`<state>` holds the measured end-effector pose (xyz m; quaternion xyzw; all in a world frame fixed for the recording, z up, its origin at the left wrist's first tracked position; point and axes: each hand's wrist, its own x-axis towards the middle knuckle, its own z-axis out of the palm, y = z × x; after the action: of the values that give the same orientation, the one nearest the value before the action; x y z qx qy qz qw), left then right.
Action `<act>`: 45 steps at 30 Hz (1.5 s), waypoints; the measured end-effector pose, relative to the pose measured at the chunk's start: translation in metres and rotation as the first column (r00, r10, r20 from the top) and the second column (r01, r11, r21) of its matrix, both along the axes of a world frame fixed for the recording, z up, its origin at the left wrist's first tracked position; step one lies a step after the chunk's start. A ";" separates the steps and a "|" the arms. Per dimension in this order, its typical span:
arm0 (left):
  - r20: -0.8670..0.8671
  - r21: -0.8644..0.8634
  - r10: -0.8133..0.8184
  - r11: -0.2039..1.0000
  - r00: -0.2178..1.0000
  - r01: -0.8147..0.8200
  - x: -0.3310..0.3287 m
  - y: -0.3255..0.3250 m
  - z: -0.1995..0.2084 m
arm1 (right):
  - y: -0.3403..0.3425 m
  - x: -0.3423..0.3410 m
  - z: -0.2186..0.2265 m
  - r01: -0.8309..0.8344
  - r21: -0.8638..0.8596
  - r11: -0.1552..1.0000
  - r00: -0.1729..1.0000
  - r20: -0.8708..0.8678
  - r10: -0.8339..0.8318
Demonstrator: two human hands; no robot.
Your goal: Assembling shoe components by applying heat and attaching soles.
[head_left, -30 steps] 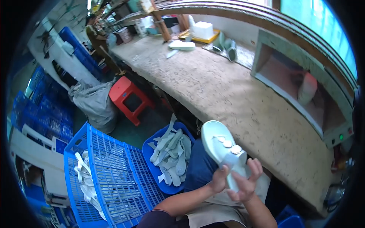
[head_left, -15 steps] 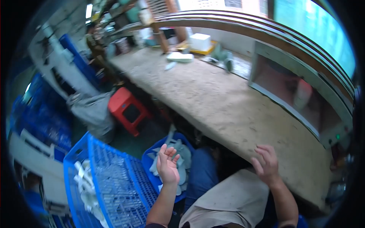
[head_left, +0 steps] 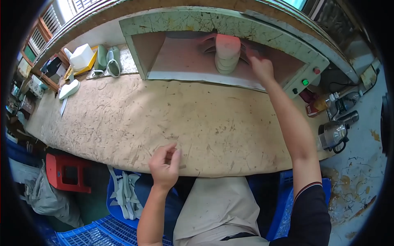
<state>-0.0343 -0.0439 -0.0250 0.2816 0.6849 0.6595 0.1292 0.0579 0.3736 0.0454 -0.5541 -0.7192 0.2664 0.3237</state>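
Note:
My right hand (head_left: 261, 67) reaches into a pale green box (head_left: 164, 25) at the back of the workbench, where a reddish glow falls. Its fingers are beside a stack of white, rounded pieces (head_left: 227, 57) that look like shoe parts. Dark curved strips (head_left: 210, 46) show on both sides of this stack. Whether those fingers grip anything is unclear. Over the bench's front edge, my left hand (head_left: 164, 165) has loosely curled fingers, the thumb stands apart, and nothing shows in it.
Green shoes (head_left: 113, 61) and a white block (head_left: 81, 56) sit back left on the brown workbench (head_left: 135, 119). Bottles (head_left: 347, 102) and a glass jug (head_left: 331, 134) stand right. Below are a red stool (head_left: 53, 172), a blue basin (head_left: 111, 197) of pale pieces and a blue crate (head_left: 102, 231).
The view has swung right to face the bench and box. My right hand has gone forward into the box, and my left hand has moved from above the basin to the bench's front edge.

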 end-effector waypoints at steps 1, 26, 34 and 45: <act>-0.168 -0.039 0.003 0.999 0.986 -0.010 0.000 0.005 -0.005 | 0.021 -0.017 0.004 0.056 -0.130 0.990 0.998 -0.012 -0.059; -0.677 -0.127 0.041 0.977 0.735 -0.171 -0.001 0.014 -0.024 | 0.070 -0.085 -0.002 -0.178 -0.127 0.976 0.933 -0.337 0.126; -0.696 -0.104 0.069 0.975 0.715 -0.196 -0.004 0.010 -0.028 | 0.079 -0.094 -0.032 -0.179 -0.159 0.971 0.687 -0.727 0.007; -0.664 0.025 0.121 0.990 0.738 -0.140 0.007 0.010 -0.020 | -0.021 0.029 -0.011 -0.309 -0.207 0.928 0.268 -0.955 -0.124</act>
<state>-0.0275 -0.0343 -0.0449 0.4471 0.7128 0.5145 -0.1653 0.0867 0.3527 0.0349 -0.2849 -0.3480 0.6887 0.5687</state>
